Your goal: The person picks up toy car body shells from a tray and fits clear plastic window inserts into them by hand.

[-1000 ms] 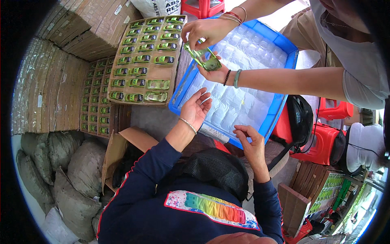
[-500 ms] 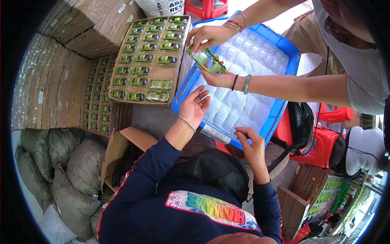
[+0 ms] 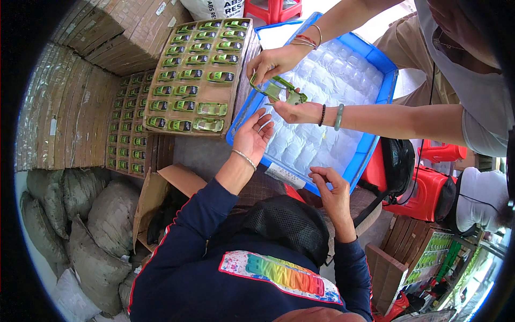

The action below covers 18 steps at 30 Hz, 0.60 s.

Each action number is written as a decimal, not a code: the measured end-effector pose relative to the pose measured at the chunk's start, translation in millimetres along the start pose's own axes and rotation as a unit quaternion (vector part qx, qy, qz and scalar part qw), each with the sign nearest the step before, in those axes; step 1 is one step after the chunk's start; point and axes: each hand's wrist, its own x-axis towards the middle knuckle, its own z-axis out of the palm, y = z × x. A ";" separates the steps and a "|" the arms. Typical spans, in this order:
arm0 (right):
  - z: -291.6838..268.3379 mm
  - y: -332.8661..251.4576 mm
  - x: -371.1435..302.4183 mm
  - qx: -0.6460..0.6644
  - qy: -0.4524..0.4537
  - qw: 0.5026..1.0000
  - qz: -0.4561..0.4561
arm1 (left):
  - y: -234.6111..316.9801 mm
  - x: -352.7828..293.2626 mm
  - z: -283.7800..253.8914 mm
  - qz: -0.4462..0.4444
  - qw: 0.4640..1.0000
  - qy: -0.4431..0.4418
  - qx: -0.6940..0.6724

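Note:
My left hand (image 3: 255, 138) is held palm up by the left corner of a blue plastic tray (image 3: 240, 122). Its fingers are apart, slightly curled, with nothing in them. Over the tray's near edge my right hand (image 3: 335, 194) hovers with bent, parted fingers and holds nothing visible. Just beyond my left hand, another person's two hands (image 3: 276, 63) grip a translucent green toy car body (image 3: 276, 88). A pointed tip, too small to name, shows by that person's lower hand. White sheeting with rows of moulded bumps (image 3: 316, 118) lines the tray.
Left of the tray, a cardboard tray (image 3: 206, 96) carries rows of green toy cars. Stacked flattened cardboard (image 3: 64, 102) and full grey sacks (image 3: 96, 252) stand farther left. An open carton (image 3: 185, 181) is beside my left arm. Red stools (image 3: 424, 188) stand at the right.
The other person's lower hand has moved right and slightly down, and the green car body has tilted. My left hand has shifted slightly left; my right hand stays still.

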 end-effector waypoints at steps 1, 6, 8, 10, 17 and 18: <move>0.4 0.1 0.1 0.000 -0.001 1.000 0.000 | 0.3 0.0 -0.2 0.000 1.000 0.000 -0.002; 2.0 -0.3 0.2 -0.005 -0.006 1.000 -0.001 | 1.5 -0.6 -1.3 -0.001 1.000 0.009 -0.004; 1.5 -0.6 -0.2 -0.004 -0.003 1.000 -0.002 | 1.1 -0.4 -0.2 -0.001 1.000 0.004 -0.009; 1.7 -0.9 -0.2 -0.003 -0.001 1.000 -0.004 | 0.7 0.1 -0.3 0.000 1.000 0.004 -0.009; 2.7 -0.2 -0.8 -0.006 -0.001 1.000 -0.010 | -0.3 -0.6 -0.9 0.001 1.000 0.004 -0.010; 2.7 0.0 -0.9 -0.007 -0.003 1.000 -0.013 | -0.9 -0.2 -1.3 0.000 1.000 0.004 -0.010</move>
